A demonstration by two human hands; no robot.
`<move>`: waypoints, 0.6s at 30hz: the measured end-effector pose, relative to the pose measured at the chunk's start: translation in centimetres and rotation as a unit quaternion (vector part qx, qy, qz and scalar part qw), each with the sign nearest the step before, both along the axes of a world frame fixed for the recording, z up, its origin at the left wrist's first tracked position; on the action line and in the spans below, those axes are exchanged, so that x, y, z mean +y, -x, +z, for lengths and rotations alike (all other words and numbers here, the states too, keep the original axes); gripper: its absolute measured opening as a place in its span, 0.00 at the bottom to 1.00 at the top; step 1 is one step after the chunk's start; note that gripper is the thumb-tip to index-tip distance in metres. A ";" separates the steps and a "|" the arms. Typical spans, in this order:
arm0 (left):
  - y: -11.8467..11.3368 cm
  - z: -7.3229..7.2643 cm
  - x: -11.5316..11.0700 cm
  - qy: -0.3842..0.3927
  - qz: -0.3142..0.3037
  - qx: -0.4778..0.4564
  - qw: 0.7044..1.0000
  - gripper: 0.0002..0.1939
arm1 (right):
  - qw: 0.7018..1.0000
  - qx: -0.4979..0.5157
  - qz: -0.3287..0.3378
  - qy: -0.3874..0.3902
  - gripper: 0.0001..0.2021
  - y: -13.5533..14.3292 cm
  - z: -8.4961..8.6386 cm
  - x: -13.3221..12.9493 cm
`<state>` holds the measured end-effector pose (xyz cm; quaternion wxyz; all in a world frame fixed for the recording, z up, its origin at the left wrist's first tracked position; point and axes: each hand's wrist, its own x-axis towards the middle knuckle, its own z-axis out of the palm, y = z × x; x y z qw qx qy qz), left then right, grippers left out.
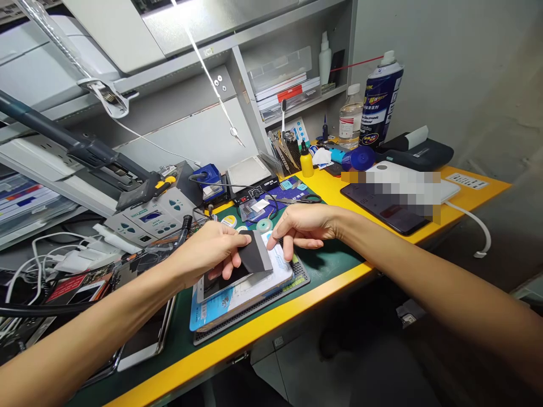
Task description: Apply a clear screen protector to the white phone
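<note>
My left hand (218, 246) grips a thin black sheet with a grey strip along its edge (255, 255), thumb on top and fingers curled below. Just right of that strip, my right hand (299, 229) has bent fingers, thumb and forefinger close together; whatever may be between them is too small to make out. Beneath both hands lies a blue and white box (250, 299), on a grey perforated plate (302, 276). A dark glossy panel (223, 285) rests on the box, partly covered by my left hand and the sheet.
Behind my hands are scissors (305, 199), a soldering station (155, 217) and a yellow bottle (306, 161). At right lie a dark phone (382, 209) and a white device with a cable (441, 189), near a spray can (379, 104). Tablets and cables crowd the left.
</note>
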<state>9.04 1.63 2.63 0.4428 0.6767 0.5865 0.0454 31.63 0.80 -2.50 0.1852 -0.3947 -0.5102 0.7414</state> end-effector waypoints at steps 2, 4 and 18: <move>-0.2 0.0 0.0 -0.001 0.002 -0.002 1.000 0.23 | 1.000 0.002 0.000 -0.001 0.11 0.0 0.1 0.0; -0.5 0.3 -0.1 0.007 -0.007 -0.010 1.000 0.24 | 1.000 0.002 -0.004 0.001 0.11 0.0 0.1 -0.1; 5.3 5.3 -1.1 -0.099 -0.038 -0.046 0.993 0.20 | 1.000 0.006 0.007 0.020 0.11 0.0 -0.2 0.2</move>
